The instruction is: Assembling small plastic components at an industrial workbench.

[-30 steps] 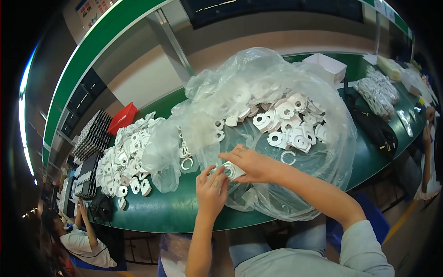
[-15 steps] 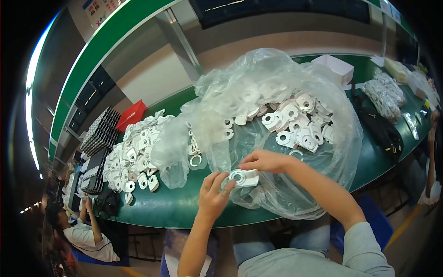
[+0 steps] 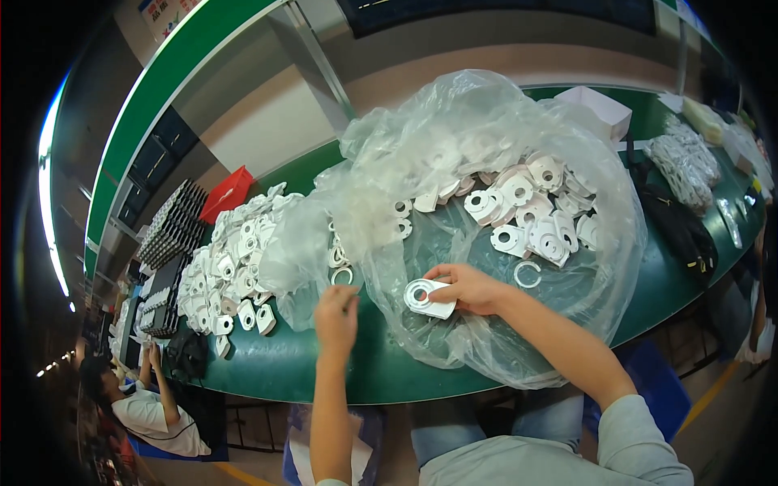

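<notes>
A white plastic part [image 3: 438, 309], rounded at one end with a ringed hole, is gripped by my right hand [image 3: 470, 289] over the clear plastic bag [image 3: 405, 340]. My left hand [image 3: 335, 317] is apart from it, just below a loose white ring [image 3: 342, 276] beside the bag. Its fingers are smeared by motion, so their closing cannot be made out. More white parts [image 3: 519, 190] of the same kind lie heaped in the opening of the bag. Another white ring [image 3: 527, 274] rests on the plastic to the right of my right hand.
A large pile of white parts [image 3: 231, 275] covers the left of the green table [image 3: 267, 368]. Behind it stand a red bin [image 3: 228, 194] and stacked dark trays [image 3: 173, 224]. A white box [image 3: 598, 112] and black bag [image 3: 673, 227] are at right. A co-worker [image 3: 158, 417] sits far left.
My left hand has let go of the white plastic part and moved left toward the loose ring. The right hand keeps hold of the part, now with its holed end facing left.
</notes>
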Motion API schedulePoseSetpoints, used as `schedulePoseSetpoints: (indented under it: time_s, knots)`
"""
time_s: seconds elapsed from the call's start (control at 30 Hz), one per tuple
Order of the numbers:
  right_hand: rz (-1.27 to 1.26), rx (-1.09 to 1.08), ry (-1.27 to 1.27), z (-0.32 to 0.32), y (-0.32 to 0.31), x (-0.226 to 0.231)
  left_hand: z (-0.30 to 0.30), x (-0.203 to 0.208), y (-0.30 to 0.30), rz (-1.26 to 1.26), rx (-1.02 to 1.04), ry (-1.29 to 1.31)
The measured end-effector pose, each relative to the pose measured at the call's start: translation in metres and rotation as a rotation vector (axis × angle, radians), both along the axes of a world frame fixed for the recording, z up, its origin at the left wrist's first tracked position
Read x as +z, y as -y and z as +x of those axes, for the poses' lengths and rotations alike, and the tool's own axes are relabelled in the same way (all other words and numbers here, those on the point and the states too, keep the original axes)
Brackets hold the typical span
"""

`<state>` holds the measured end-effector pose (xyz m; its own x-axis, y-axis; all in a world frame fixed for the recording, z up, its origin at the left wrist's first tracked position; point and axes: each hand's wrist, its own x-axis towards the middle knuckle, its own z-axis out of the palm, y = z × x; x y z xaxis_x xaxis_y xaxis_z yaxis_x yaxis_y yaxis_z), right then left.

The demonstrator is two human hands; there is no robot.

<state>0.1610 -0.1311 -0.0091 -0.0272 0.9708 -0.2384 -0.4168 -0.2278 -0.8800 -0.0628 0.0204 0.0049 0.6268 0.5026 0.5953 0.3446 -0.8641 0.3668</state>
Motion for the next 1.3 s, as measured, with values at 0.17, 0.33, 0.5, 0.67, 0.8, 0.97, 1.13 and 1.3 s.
schedulePoseSetpoints:
  time_s: [0.17,0.33,0.5,0.67,0.8,0.97,1.13,1.3]
  knots:
    - [0.03,-0.079,-0.063,-0.001,0.008,0.002,-0.006,-0.022,-0.061,-0.034,0.18,-0.108]
    - [0.079,-0.107,-0.113,0.001,0.008,-0.006,-0.003,-0.004,-0.048,-0.093,0.149,-0.12]
    - [0.159,-0.225,0.077,0.002,0.01,-0.001,0.034,0.038,0.008,-0.505,0.091,0.258]
    - [0.171,-0.286,0.016,0.0,0.008,-0.006,0.075,0.025,0.044,-0.771,-0.103,0.337]
    - [0.171,-0.258,0.035,0.001,0.006,-0.008,0.077,0.013,0.052,-0.747,-0.051,0.313]
    - [0.182,-0.271,0.085,0.0,0.005,-0.01,0.075,0.008,0.05,-0.757,-0.04,0.334]
    - [0.186,-0.257,0.118,0.0,0.006,-0.009,0.073,0.005,0.049,-0.741,-0.063,0.295]
    - [0.206,-0.262,0.184,0.0,0.007,-0.007,0.075,0.004,0.052,-0.672,-0.062,0.278]
